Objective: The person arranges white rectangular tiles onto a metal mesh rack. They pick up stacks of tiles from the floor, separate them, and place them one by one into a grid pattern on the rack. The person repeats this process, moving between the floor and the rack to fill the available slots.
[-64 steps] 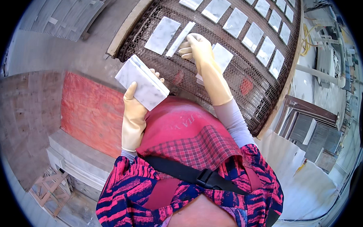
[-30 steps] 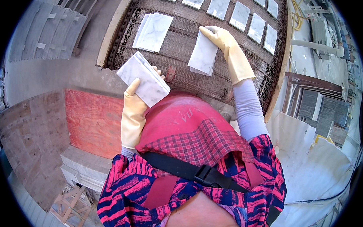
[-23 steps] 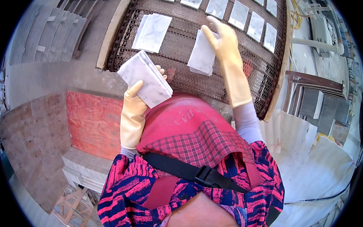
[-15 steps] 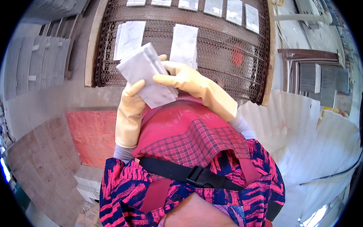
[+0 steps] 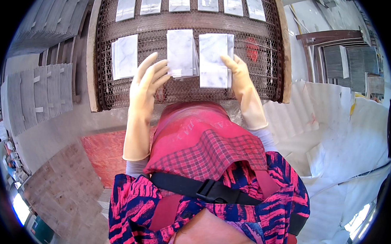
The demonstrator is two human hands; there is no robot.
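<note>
Three small stacks of white, grey-veined marble tiles lie on a brown metal mesh belt: a left stack [image 5: 125, 57], a middle stack [image 5: 180, 52] and a right stack [image 5: 213, 49]. My right hand [image 5: 241, 80], in a cream rubber glove, grips the right stack at its right edge, thumb on the top face. The undersides of its other fingers are hidden. My left hand [image 5: 148, 84], gloved alike, hovers between the left and middle stacks. Its fingers are apart and hold nothing, the tips close to the middle stack's left edge.
Farther back on the mesh belt [image 5: 147, 23] runs a row of several single white tiles [image 5: 180, 2]. Wooden rails [image 5: 92, 54] edge the belt. Grey slab stacks [image 5: 39, 97] stand at left, a red board [image 5: 102, 153] below them. White sheeting [image 5: 299, 108] spreads at right.
The tile stack that both hands held at my chest now lies on the belt as the right stack. My left hand has let go and opened; my right has moved right, still gripping.
</note>
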